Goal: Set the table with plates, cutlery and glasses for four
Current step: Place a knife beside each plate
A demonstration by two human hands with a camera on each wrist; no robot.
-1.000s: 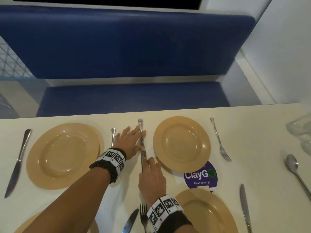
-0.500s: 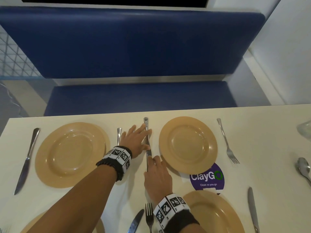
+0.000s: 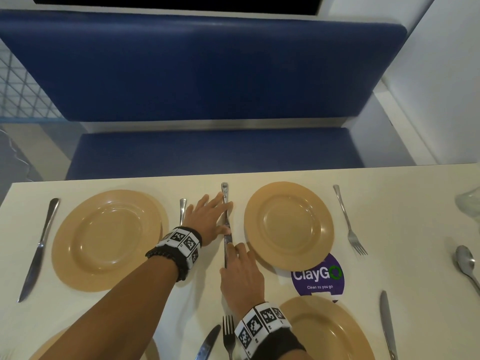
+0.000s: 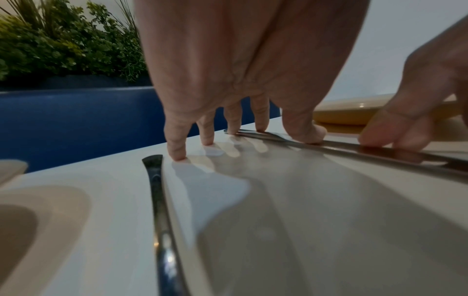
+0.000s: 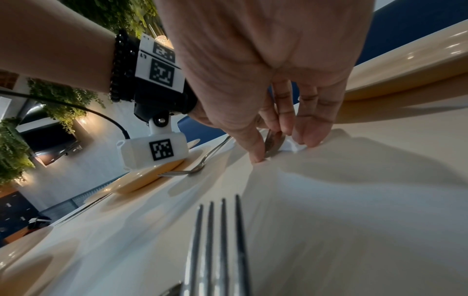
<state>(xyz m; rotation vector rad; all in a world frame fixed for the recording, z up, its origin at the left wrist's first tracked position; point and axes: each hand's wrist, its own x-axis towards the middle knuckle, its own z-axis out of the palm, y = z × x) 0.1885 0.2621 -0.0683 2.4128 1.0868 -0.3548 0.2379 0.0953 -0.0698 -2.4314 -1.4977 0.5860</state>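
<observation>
Two hands square one knife (image 3: 226, 224) on the table (image 3: 415, 216), just left of the far right plate (image 3: 288, 224): from the head view, your left hand (image 3: 207, 219) lies flat, fingers straight along the handle, while your right hand (image 3: 241, 276) presses fingertips on the blade. Nudge it parallel to the plate rim; don't lift. At the left wrist, fingertips (image 4: 307, 133) touch steel. At the right wrist, the blade tip is mostly hidden behind fingers. Glasses are cut off at the frame's right.

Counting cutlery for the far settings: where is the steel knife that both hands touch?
In the head view the steel knife lies flat at table centre, just left of the far right tan plate, under the left hand and right hand.
</observation>
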